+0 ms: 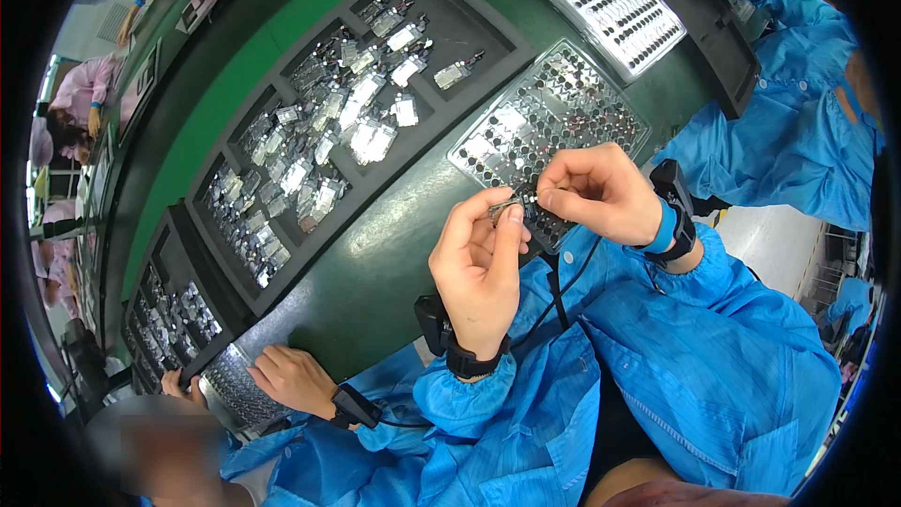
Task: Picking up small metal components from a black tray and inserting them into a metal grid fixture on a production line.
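Note:
In front of my chest, my left hand (481, 258) is closed, thumb and index finger pinching a small electronic part (510, 207) with a dark and silvery look. My fingers cover most of it. My right hand (603, 195) meets it from the right, thumb and fingertips pressed together at the part's end; what lies between them is too small to make out. Both hands are above the near edge of a clear plastic tray (497, 122), which holds many small round black pieces with thin wires.
Left of my hands, a black compartment tray (450, 113) carries piles of silvery wired parts on the green table (375, 239). A white tray (601, 5) with rows of black pieces lies farther back. Co-workers in blue sit on both sides; one's hand (296, 380) rests near a second tray.

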`<state>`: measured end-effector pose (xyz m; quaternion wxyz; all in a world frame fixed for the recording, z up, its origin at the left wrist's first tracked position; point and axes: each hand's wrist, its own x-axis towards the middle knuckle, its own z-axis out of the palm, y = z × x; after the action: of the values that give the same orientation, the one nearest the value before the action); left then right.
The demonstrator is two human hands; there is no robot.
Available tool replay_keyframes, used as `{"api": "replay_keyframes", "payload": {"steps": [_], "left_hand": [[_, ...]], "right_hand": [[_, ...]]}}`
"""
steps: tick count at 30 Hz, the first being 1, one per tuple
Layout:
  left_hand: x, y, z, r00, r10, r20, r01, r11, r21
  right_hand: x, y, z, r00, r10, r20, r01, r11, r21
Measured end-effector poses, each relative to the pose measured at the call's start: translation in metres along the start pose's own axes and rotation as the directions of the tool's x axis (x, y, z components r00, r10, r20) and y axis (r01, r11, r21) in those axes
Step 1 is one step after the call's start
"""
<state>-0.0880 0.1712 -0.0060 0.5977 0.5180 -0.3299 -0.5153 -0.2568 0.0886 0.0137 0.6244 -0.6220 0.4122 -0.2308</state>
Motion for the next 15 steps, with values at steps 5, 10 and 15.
{"api": "replay_keyframes", "payload": {"steps": [5,10,15], "left_hand": [[0.0008,0.001,0.0,1.0,0.002,0.004,-0.002,1.0,-0.011],[0.0019,-0.0003,-0.0014,1.0,-0.016,0.008,0.016,1.0,-0.001],[0.0008,-0.0018,-0.0004,1.0,-0.007,0.002,0.007,1.0,0.023]], "right_hand": [[0.0011,-0.0012,0.0002,1.0,-0.018,-0.003,0.018,0.999,-0.035],[0.0015,-0.0025,-0.0005,1.0,-0.025,0.008,0.026,0.997,-0.076],[0.0002,-0.0026,-0.0007,0.999,-0.041,0.012,0.042,0.995,-0.095]]}}
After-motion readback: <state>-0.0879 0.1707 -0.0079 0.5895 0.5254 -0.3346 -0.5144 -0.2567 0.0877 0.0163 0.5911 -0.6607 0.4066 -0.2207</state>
